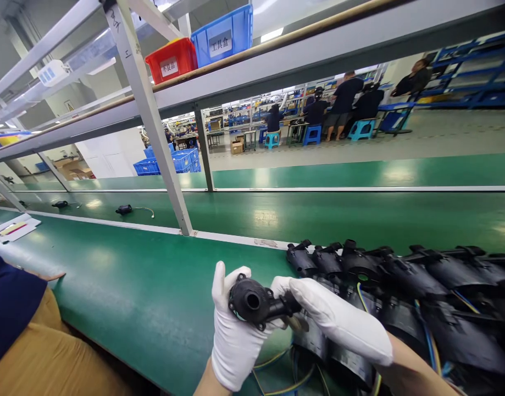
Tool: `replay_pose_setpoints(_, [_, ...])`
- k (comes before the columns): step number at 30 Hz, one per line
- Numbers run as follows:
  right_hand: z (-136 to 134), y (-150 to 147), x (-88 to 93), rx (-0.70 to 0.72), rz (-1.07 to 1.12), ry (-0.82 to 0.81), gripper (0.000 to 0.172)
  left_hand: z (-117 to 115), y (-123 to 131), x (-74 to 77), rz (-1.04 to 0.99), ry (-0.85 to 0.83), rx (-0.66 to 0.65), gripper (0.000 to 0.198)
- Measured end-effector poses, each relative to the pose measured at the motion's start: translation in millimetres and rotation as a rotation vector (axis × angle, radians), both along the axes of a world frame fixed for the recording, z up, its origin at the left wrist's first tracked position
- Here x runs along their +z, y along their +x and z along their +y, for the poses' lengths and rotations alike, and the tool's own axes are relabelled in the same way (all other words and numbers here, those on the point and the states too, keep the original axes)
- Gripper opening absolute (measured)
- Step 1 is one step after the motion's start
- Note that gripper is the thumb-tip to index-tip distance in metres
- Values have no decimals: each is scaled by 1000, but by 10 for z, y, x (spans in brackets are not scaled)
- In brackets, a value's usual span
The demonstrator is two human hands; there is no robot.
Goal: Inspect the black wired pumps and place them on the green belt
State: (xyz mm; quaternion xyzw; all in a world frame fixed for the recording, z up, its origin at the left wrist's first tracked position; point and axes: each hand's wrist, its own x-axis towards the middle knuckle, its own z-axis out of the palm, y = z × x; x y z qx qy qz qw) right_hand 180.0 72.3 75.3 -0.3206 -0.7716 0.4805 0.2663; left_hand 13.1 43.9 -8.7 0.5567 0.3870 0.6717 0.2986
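A black pump (252, 300) with a round flanged head, a central hole and a side spout is held up above the green bench. My left hand (236, 335), in a white glove, is closed around its body from below and the left. White-gloved too, my right hand (330, 313) has its fingers closed at the spout end; its fingertips are partly hidden behind the part. Just right of and beneath my right hand lie several similar black pumps (412, 278) in rows, with yellow and blue wires (285, 389) trailing among them.
A metal shelf post (153, 126) rises from the bench divider. Overhead sit a red bin (172, 61) and a blue bin (222, 36). Another pump (123, 209) lies on the strip beyond the divider. Papers (15, 228) lie at far left, near a seated person (42, 335).
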Motion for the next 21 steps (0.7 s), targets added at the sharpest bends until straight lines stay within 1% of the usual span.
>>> replay_pose_setpoints(2, [4, 2, -3, 6, 8, 2, 78, -9, 3, 5, -5, -4, 1, 112])
replay_pose_setpoints(6, [-3, 3, 7, 20, 18, -22, 78, -21, -11, -2, 89, 29, 46, 108])
replay_pose_setpoints(10, [-15, 3, 28, 35, 45, -63, 77, -28, -20, -1, 150, 74, 106, 112])
replay_pose_setpoints(12, [-16, 7, 29, 39, 54, -66, 77, -34, -15, 12, 131, 66, 99, 113])
replay_pose_setpoints(17, [-12, 25, 10, 28, 55, -56, 75, -45, 16, 52, -6, -1, 5, 115])
replay_pose_setpoints(21, [-14, 24, 36, 21, 27, -51, 75, -36, 36, 60, -45, 4, 16, 112])
